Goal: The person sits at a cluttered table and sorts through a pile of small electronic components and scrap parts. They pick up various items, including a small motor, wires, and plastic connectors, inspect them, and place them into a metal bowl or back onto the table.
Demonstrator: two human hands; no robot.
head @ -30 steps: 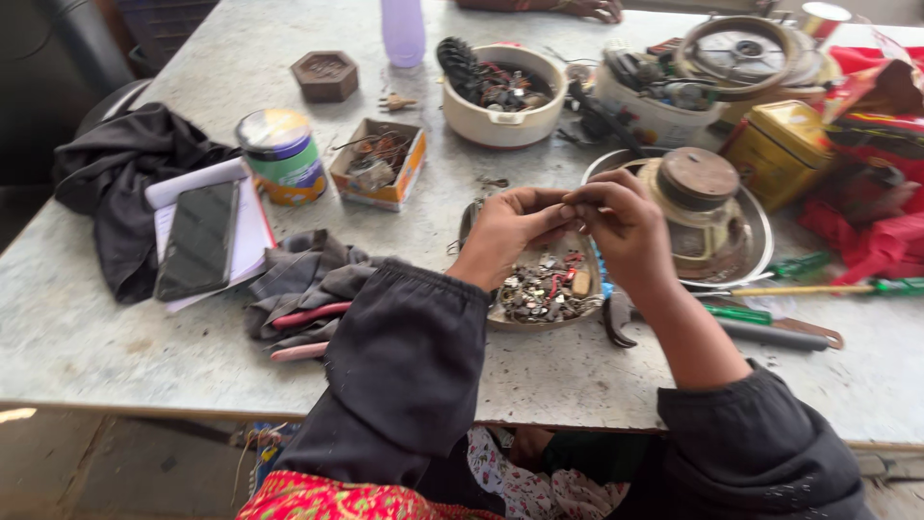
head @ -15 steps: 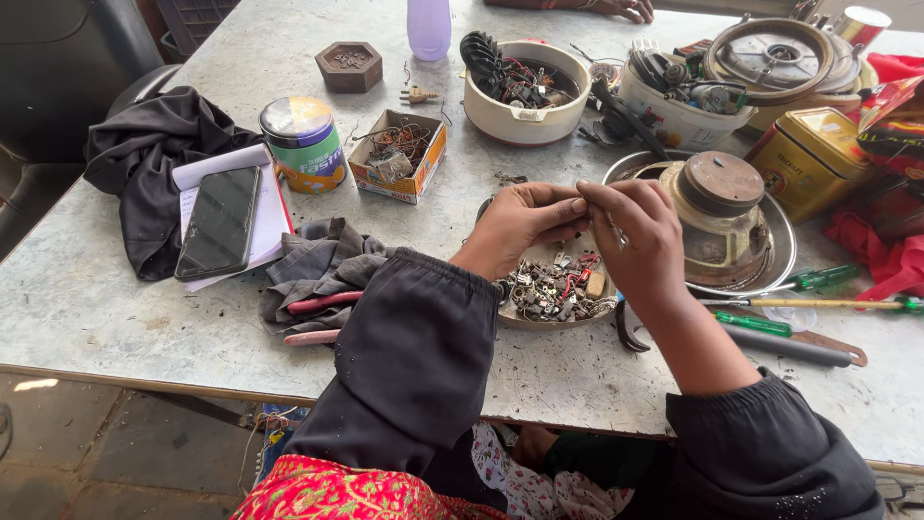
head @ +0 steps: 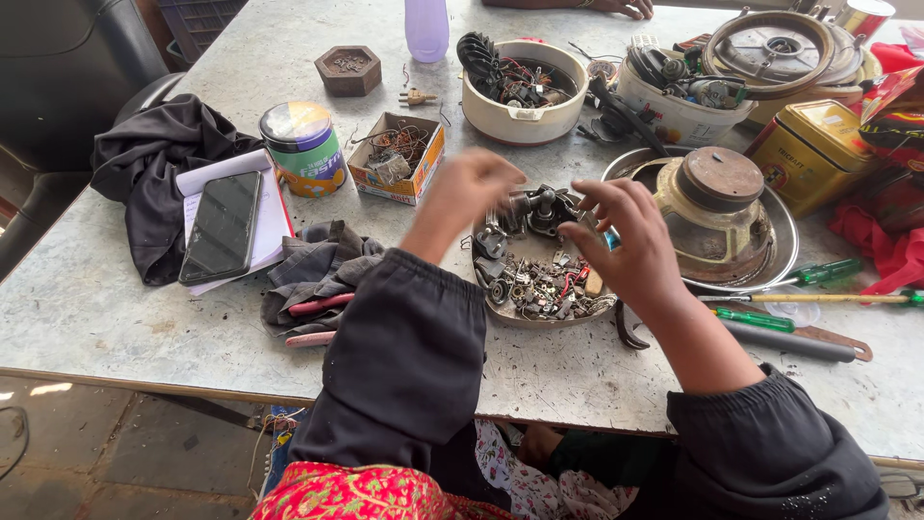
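A shallow metal dish (head: 500,313) full of small metal parts, screws and wire bits sits on the table edge in front of me. A dark metal part (head: 541,207) lies at its far side. My left hand (head: 467,193) hovers over the dish's left rim, blurred by motion, so its grip is unclear. My right hand (head: 626,246) is over the dish's right rim, fingers spread and pointing left, holding nothing. The two hands are apart, with the dark part between them.
Left: pink-handled pliers (head: 313,308) on a grey rag, a phone (head: 221,226) on white paper, a black cloth, a tin can (head: 303,144), a box of wires (head: 395,154). Right: a rusty round part (head: 717,207) in a steel plate, green screwdrivers (head: 760,318). Behind: a white bowl (head: 525,82).
My hands were pinched together over the dish; now they have come apart, the left swinging left and up, the right opening. The camera view has also shifted.
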